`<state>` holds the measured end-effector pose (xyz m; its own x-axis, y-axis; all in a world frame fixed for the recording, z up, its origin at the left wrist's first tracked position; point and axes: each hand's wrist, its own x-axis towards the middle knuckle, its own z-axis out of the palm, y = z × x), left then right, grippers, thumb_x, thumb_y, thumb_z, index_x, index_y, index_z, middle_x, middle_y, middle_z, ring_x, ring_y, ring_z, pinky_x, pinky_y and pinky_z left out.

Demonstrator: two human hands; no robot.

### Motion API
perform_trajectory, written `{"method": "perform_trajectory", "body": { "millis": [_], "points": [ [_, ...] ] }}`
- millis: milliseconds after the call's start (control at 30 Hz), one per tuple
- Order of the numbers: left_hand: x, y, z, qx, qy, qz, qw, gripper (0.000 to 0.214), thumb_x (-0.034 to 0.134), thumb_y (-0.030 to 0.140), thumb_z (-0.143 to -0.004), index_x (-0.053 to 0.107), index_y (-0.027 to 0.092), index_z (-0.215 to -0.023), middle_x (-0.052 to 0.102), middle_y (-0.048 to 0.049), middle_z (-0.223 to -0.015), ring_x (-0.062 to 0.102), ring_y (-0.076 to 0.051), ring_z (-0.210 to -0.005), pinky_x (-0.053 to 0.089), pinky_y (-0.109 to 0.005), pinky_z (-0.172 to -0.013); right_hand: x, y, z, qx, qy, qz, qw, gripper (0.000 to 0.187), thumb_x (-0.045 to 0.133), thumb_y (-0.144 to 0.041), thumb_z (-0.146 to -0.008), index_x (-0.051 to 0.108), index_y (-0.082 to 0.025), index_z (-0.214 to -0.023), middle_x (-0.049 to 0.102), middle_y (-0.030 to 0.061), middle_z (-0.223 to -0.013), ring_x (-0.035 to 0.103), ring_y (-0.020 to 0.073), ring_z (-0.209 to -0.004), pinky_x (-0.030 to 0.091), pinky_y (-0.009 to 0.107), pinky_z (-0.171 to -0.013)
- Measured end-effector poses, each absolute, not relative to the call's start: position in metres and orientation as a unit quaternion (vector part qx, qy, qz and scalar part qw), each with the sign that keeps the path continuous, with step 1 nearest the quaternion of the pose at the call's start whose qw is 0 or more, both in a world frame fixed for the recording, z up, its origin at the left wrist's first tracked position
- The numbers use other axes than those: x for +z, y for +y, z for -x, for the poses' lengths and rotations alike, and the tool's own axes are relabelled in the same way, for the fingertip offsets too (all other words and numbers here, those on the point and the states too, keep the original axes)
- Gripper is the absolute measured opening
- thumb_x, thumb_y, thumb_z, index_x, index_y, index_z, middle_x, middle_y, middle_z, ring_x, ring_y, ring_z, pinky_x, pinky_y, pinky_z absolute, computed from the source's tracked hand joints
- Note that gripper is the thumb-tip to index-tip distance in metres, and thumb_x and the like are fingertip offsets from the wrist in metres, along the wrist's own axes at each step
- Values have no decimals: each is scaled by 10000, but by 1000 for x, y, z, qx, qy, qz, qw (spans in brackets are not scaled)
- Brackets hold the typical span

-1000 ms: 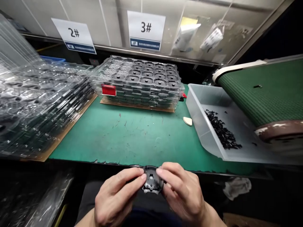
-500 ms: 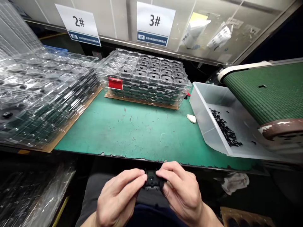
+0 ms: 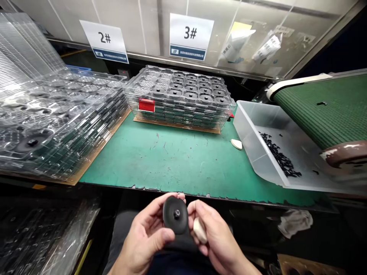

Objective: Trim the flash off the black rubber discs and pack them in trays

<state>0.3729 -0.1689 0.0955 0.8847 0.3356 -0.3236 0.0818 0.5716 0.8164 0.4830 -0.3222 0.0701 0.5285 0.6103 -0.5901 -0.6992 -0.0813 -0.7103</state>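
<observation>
Below the bench's front edge, in the head view, my left hand (image 3: pixel 140 236) grips a round black disc (image 3: pixel 169 218) by its rim. The disc's face is tilted toward me and has a short stub at its centre. My right hand (image 3: pixel 219 235) is curled around a small cream-coloured block (image 3: pixel 200 230), close to the disc's right side. Whether the right fingertips touch the disc is hard to tell. A similar cream piece (image 3: pixel 236 144) lies on the green bench mat (image 3: pixel 160 160), left of a translucent bin (image 3: pixel 258 162).
Clear trays (image 3: pixel 183 110) holding black discs are stacked at the back. Another tray stack (image 3: pixel 94 126) stands at left. Small black parts (image 3: pixel 281 160) lie in the bin. A green conveyor belt (image 3: pixel 329 118) runs at right, with one small black part (image 3: pixel 321 103) on it.
Both hands were pinching a dark part edge-on between them. Now the disc's face with its stub shows in my left hand, and the cream block is visible in my right. The view has shifted slightly.
</observation>
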Motion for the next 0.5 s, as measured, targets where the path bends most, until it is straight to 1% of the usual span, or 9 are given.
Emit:
{"method": "perform_trajectory", "body": {
  "millis": [67, 100, 167, 200, 267, 333, 400, 467, 500],
  "points": [
    [102, -165, -371, 89, 244, -426, 867, 642, 873, 475, -746, 707, 243, -1321, 646, -139, -1478, 543, -375, -1409, 499, -383, -1119, 67, -326, -489, 445, 101, 548, 702, 480, 825, -526, -827, 646, -180, -1109, 648, 20, -896, 631, 121, -698, 455, 139, -442],
    [105, -164, -369, 95, 251, -417, 869, 635, 871, 457, -748, 708, 237, -1321, 637, -142, -1489, 527, -379, -1423, 493, -389, -1126, 67, -328, -493, 434, 115, 544, 709, 523, 860, -468, -795, 635, -187, -1173, 659, 38, -978, 665, 149, -818, 530, 170, -532],
    [110, -163, -366, 103, 264, -402, 871, 633, 881, 427, -738, 712, 245, -1320, 644, -138, -1483, 522, -372, -1429, 483, -388, -1136, 72, -331, -499, 422, 85, 548, 717, 627, 891, -413, -778, 588, -186, -1278, 675, 76, -1074, 687, 202, -984, 604, 237, -679],
    [112, -163, -365, 106, 270, -395, 872, 634, 888, 419, -733, 714, 252, -1320, 661, -134, -1463, 526, -363, -1428, 475, -381, -1143, 77, -331, -502, 407, 50, 556, 723, 670, 895, -405, -788, 557, -185, -1323, 685, 88, -1077, 690, 218, -1007, 606, 242, -674],
    [113, -165, -363, 110, 279, -381, 875, 647, 899, 415, -724, 712, 267, -1326, 683, -128, -1435, 530, -348, -1427, 462, -367, -1155, 91, -328, -506, 367, -32, 572, 733, 717, 874, -404, -837, 482, -192, -1398, 711, 86, -999, 708, 221, -938, 532, 181, -525],
    [113, -167, -362, 114, 287, -371, 876, 655, 907, 401, -720, 710, 275, -1331, 692, -123, -1425, 539, -342, -1421, 462, -360, -1156, 108, -322, -506, 330, -94, 580, 739, 666, 839, -396, -888, 461, -185, -1393, 707, 43, -847, 703, 186, -777, 434, 144, -436],
    [111, -167, -362, 119, 287, -363, 879, 681, 907, 379, -727, 684, 291, -1365, 692, -118, -1424, 557, -339, -1403, 486, -360, -1134, 121, -315, -503, 288, -144, 591, 739, 533, 787, -365, -945, 489, -184, -1348, 677, -5, -747, 666, 141, -658, 480, 168, -485],
    [110, -167, -362, 120, 277, -359, 883, 710, 900, 364, -739, 650, 312, -1401, 691, -112, -1424, 580, -337, -1380, 522, -357, -1093, 126, -312, -498, 204, -233, 633, 709, 447, 758, -289, -972, 522, -200, -1341, 689, -13, -766, 665, 129, -662, 577, 236, -638],
    [109, -167, -362, 120, 272, -359, 884, 713, 898, 363, -742, 644, 317, -1407, 693, -110, -1421, 590, -336, -1369, 534, -351, -1075, 126, -311, -495, 152, -295, 652, 681, 448, 739, -235, -981, 524, -210, -1373, 706, -5, -799, 680, 142, -706, 601, 272, -709]
  ]
}}
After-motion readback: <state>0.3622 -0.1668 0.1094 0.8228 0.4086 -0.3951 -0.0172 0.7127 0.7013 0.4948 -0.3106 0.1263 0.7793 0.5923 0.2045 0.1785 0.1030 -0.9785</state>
